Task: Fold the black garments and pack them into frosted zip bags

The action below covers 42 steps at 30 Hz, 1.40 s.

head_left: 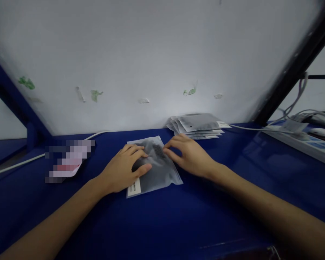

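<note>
A frosted translucent plastic bag lies flat on the blue table, with something dark grey and folded inside. Near its lower left corner is a white printed label, and a patch of dark print shows near its upper right. My left hand rests on the bag's left half, palm down with the fingers spread. At the bag's right edge my right hand has its thumb and forefinger closed together in a pinch on the plastic. The fingertips partly hide that edge.
Several similar bags are stacked at the back against the white wall. A partly pixelated pale object lies at left. White cables cross the blue table. At right are a power strip and tangled wires.
</note>
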### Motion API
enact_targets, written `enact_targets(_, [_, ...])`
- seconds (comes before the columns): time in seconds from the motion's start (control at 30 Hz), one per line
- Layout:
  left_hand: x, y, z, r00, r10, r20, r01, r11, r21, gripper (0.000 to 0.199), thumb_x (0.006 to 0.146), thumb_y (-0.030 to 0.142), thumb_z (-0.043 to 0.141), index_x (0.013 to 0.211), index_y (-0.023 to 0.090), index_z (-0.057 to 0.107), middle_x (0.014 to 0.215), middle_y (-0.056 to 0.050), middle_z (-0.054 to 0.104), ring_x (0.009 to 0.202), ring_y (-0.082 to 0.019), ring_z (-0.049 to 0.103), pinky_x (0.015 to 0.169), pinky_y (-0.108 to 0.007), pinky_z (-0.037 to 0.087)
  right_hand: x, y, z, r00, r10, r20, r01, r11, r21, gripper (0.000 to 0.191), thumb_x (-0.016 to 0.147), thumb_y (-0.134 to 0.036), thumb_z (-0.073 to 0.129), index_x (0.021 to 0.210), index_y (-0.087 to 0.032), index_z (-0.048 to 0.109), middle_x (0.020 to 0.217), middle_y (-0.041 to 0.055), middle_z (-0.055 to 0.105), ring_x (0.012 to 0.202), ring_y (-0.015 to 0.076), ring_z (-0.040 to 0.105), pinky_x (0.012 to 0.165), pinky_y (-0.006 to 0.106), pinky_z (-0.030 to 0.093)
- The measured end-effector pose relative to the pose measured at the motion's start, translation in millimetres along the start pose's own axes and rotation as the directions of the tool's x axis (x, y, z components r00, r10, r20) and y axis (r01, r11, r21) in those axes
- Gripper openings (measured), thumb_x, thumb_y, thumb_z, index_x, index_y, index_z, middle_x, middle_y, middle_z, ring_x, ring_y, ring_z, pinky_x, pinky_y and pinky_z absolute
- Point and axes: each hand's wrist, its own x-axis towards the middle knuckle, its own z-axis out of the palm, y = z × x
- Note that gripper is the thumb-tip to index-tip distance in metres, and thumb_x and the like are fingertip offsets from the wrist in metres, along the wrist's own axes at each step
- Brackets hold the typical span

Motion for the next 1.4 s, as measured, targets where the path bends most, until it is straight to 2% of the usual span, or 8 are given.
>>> enact_targets(0.13, [-1, 25, 0.0, 0.996, 0.084, -0.002, -0.084, 0.996, 0.006, 0.034, 0.089, 0.058, 0.051, 0.09, 0.024, 0.058, 0.121, -0.005, 0.062, 0.113, -0.029, 0.053, 0.097, -0.05, 0.044, 1, 28, 6, 0.981, 0.192, 0.021, -0.189, 0.977, -0.101, 0.025, 0.091, -0.033, 0.052, 0.095, -0.018, 0.072, 0.097, 0.0097, 0.07, 0.101, 0.0245, 0.059, 0.095, 0.039, 0.041])
enact_targets(0.27, [-4, 44, 2.8, 0.985, 0.172, 0.009, -0.172, 0.985, 0.005, 0.034, 0.084, 0.056, 0.059, 0.082, 0.023, 0.052, 0.115, -0.007, 0.062, 0.104, -0.028, 0.057, 0.087, -0.047, 0.048, 3, 32, 11, 0.952, 0.298, 0.069, -0.295, 0.954, -0.042, 0.028, 0.093, -0.031, 0.047, 0.087, -0.016, 0.07, 0.086, 0.0083, 0.072, 0.083, 0.02, 0.063, 0.077, 0.029, 0.042])
enact_targets(0.4, [-8, 52, 5.4, 0.971, 0.237, 0.012, -0.237, 0.971, -0.032, 0.034, 0.083, 0.053, 0.062, 0.093, 0.022, 0.055, 0.123, -0.009, 0.06, 0.114, -0.031, 0.054, 0.095, -0.05, 0.046, 7, 29, 14, 0.925, 0.375, 0.066, -0.376, 0.926, 0.01, 0.037, 0.097, -0.032, 0.04, 0.073, -0.017, 0.065, 0.075, 0.0063, 0.069, 0.066, 0.0154, 0.059, 0.061, 0.027, 0.034])
enact_targets(0.53, [-8, 55, 5.7, 0.952, 0.299, 0.07, -0.294, 0.953, -0.072, 0.051, 0.083, 0.06, 0.06, 0.115, 0.021, 0.056, 0.139, -0.011, 0.052, 0.132, -0.033, 0.043, 0.111, -0.056, 0.033, 7, 31, 17, 0.927, 0.372, 0.04, -0.374, 0.927, 0.039, 0.037, 0.096, -0.034, 0.043, 0.069, -0.017, 0.063, 0.07, 0.0046, 0.066, 0.061, 0.0143, 0.055, 0.06, 0.028, 0.032])
enact_targets(0.73, [-7, 54, 3.4, 0.918, 0.372, 0.137, -0.362, 0.927, -0.098, 0.061, 0.084, 0.065, 0.056, 0.127, 0.021, 0.054, 0.147, -0.009, 0.047, 0.139, -0.03, 0.037, 0.121, -0.053, 0.016, 4, 31, 16, 0.914, 0.406, 0.024, -0.407, 0.912, 0.054, 0.031, 0.092, -0.035, 0.048, 0.073, -0.017, 0.066, 0.069, 0.0043, 0.067, 0.061, 0.0149, 0.055, 0.059, 0.028, 0.033])
enact_targets(0.87, [-7, 56, 2.1, 0.924, 0.328, 0.195, -0.318, 0.945, -0.079, 0.064, 0.086, 0.067, 0.052, 0.135, 0.025, 0.052, 0.155, -0.007, 0.037, 0.144, -0.033, 0.027, 0.12, -0.057, 0.011, 3, 29, 12, 0.903, 0.428, 0.033, -0.429, 0.902, 0.047, 0.03, 0.091, -0.034, 0.05, 0.074, -0.017, 0.067, 0.07, 0.0054, 0.068, 0.062, 0.0158, 0.057, 0.059, 0.029, 0.034])
enact_targets(1.03, [-6, 56, 6.1, 0.942, 0.199, 0.269, -0.197, 0.98, -0.036, 0.077, 0.09, 0.071, 0.038, 0.153, 0.027, 0.025, 0.162, -0.006, 0.02, 0.149, -0.033, 0.012, 0.119, -0.06, 0.01, 3, 31, 12, 0.905, 0.422, 0.054, -0.424, 0.906, 0.021, 0.031, 0.09, -0.036, 0.051, 0.072, -0.017, 0.067, 0.071, 0.0079, 0.069, 0.065, 0.0183, 0.06, 0.061, 0.03, 0.036])
enact_targets(1.4, [-4, 60, 19.0, 0.975, 0.035, 0.221, -0.05, 0.997, 0.063, 0.083, 0.094, 0.07, 0.021, 0.154, 0.013, 0.022, 0.16, -0.014, 0.022, 0.148, -0.031, 0.015, 0.12, -0.054, 0.012, 5, 22, 12, 0.893, 0.429, 0.136, -0.427, 0.903, -0.047, 0.032, 0.091, -0.039, 0.05, 0.071, -0.019, 0.065, 0.074, 0.0063, 0.07, 0.066, 0.0177, 0.06, 0.06, 0.029, 0.035])
